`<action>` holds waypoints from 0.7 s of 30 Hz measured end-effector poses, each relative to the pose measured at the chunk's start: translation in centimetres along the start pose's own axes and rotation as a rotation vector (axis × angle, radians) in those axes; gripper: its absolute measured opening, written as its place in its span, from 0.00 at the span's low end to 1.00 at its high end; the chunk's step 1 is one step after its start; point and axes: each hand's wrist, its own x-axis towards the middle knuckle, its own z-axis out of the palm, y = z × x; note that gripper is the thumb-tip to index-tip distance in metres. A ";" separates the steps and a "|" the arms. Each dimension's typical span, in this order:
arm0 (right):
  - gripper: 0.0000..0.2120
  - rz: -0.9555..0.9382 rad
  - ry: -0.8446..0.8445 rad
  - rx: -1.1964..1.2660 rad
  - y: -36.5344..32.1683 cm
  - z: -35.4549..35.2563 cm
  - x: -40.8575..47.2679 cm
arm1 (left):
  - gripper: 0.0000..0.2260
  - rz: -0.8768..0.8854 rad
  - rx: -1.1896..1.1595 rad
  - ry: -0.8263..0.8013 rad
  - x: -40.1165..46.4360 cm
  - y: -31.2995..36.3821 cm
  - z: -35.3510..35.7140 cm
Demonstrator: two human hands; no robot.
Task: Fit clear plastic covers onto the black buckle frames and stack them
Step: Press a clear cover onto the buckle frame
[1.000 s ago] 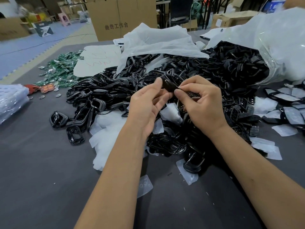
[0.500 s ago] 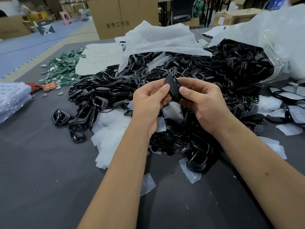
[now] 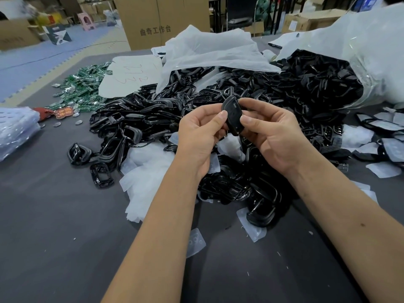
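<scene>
A single head-worn wide-angle camera looks forward and down from close above the grey table [image 3: 54,226], with both forearms reaching in from the bottom edge, the heap of black frames [image 3: 273,95] mid-view and cardboard boxes [image 3: 161,20] far behind.

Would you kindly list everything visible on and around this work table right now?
held buckle frame: one, black, pinched between both hands above the pile
buckle frames: many, black, heaped across the table's middle
bag: one, clear, far right, spilling frames
plastic covers: many, clear, beside the pile
circuit boards: many, green, far left
cardboard box: one, brown, behind the table
table: one, dark grey
left hand: grips the frame
right hand: grips the frame
</scene>
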 end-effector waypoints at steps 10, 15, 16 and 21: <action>0.17 -0.591 0.162 -0.934 0.1 1.0 -0.6 | 0.13 0.002 0.169 0.174 0.2 -0.4 0.9; 0.12 -0.909 0.058 -1.226 0.2 0.6 -0.7 | 0.18 -0.048 0.133 0.079 -0.2 0.0 0.6; 0.11 -0.936 0.038 -1.235 0.3 0.7 -0.7 | 0.15 -0.030 0.153 0.071 -0.2 0.0 0.5; 0.15 -0.924 0.092 -1.171 0.3 1.0 -0.8 | 0.06 0.002 0.147 0.054 -0.3 0.0 0.1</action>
